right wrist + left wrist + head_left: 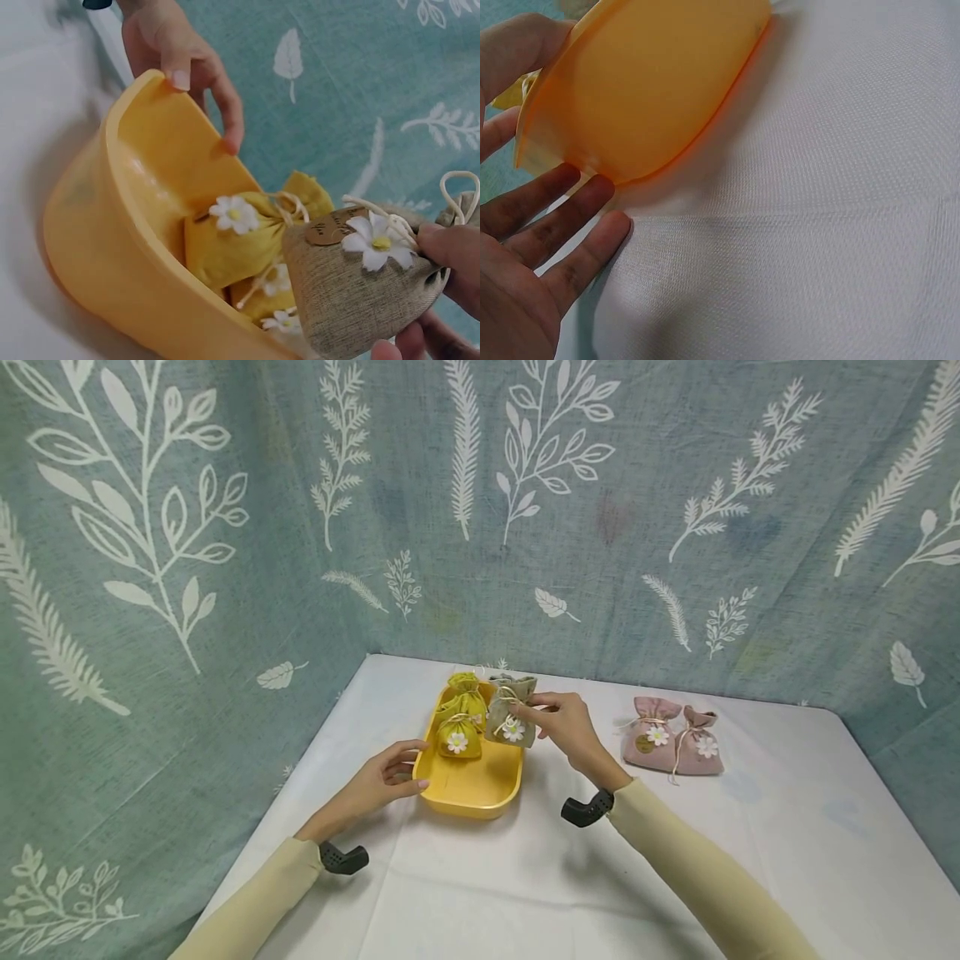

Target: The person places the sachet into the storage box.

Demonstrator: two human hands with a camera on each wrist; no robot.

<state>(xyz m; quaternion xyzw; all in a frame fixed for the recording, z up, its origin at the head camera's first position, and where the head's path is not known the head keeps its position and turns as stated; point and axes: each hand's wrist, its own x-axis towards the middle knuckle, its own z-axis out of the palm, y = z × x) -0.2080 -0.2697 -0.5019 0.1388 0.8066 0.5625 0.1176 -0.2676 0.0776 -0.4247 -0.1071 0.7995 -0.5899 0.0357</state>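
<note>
"Where's the grey bag (pixel 345 300)?"

"I see it held up in the right hand (pixel 562 722), thumb and fingers clamped on its tied neck. It hangs over or just beside the right rim of the tray (pixel 472 789); I can't tell which. Its daisy (pixel 380 241) shows in my head view."

"And the left hand (pixel 382 777)?"

"Fingers apart and relaxed, thumb and fingertips touching the tray's left side near the front."

"What's inside?"

"I count at least two yellow bags (pixel 214 259), toward the far end."

"Beyond that?"

"Two pink bags (pixel 660 762), close together, right of the tray on the white table (pixel 480 885). Behind, a leaf-print curtain (pixel 420 510)."
</note>
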